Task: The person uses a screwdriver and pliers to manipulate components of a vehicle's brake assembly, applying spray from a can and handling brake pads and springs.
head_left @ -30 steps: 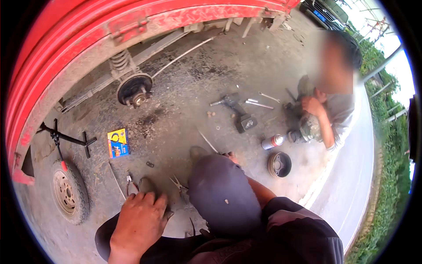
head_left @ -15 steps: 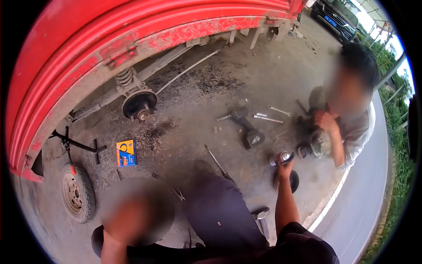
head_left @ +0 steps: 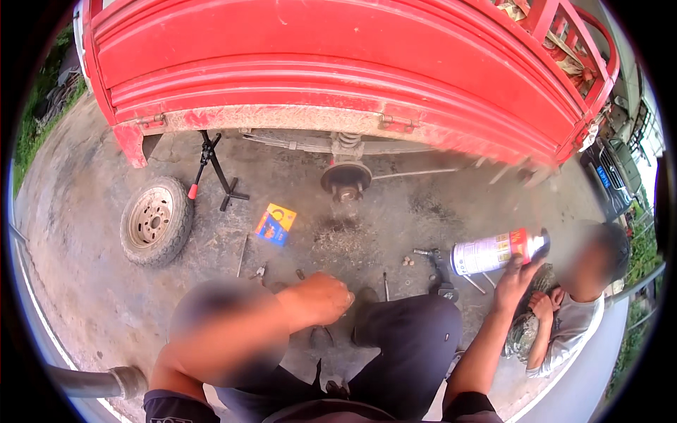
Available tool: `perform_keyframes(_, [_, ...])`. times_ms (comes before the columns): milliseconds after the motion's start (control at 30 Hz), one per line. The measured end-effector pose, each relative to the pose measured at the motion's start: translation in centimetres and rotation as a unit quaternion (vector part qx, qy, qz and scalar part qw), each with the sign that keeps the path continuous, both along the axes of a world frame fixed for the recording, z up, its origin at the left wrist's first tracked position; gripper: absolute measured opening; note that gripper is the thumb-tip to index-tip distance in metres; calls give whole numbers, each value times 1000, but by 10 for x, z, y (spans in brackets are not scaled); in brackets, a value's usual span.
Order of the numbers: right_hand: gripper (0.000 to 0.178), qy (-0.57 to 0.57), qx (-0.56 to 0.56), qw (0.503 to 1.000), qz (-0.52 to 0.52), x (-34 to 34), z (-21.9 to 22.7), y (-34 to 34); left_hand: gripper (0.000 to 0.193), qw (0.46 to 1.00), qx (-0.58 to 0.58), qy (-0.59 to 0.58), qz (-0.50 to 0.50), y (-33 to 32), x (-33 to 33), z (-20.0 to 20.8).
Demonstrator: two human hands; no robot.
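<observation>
A person crouched on stained concrete beside a red truck (head_left: 338, 63) raises a spray can (head_left: 493, 252) in the right hand (head_left: 515, 282). The fingers wrap the can near its red-capped end, and the can lies almost level, its white body reaching out to the left of the grip, its cap to the right. The left hand (head_left: 321, 297) is loosely curled above the knee with nothing visible in it; whether it touches the dark trouser leg cannot be told.

Just below and left of the can, a dark tool (head_left: 441, 271) and a few loose metal rods lie on the ground. Farther up from the grip, the truck's bare wheel hub (head_left: 345, 180) hangs exposed under a coil spring. Well to the left of both hands a removed wheel (head_left: 156, 220) lies flat, with a jack stand (head_left: 211, 169) beside it and a blue and orange packet (head_left: 276, 224) between wheel and hub. To the right of the gripping hand, a second person (head_left: 571, 317) in a grey shirt crouches, working on a metal part.
</observation>
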State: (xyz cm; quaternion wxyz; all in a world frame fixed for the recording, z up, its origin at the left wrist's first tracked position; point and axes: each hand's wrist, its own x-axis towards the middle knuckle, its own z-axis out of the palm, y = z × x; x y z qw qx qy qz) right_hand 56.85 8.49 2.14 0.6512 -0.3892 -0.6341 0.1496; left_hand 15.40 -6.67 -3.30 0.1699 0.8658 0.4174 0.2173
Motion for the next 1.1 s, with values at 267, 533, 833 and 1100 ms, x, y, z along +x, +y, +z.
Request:
perform_keyframes(267, [97,-217,45,936,273,-223,107,-49,26,968,-184,151,81,-56,3,-10])
perform_keyframes(533, [86,-497,-94,847,164,-330,-73,-14,52,922,-255,262,-126,-84,-6,8])
perform_keyframes(833, [84,-503,-121,845,130,-367,-155,25,20,956,-136,258,1,-74,-34,13])
perform_keyframes(1100, [89,-523,-156,830,112,-372,-155,31,23,948,-167,270,13,-77,-33,15])
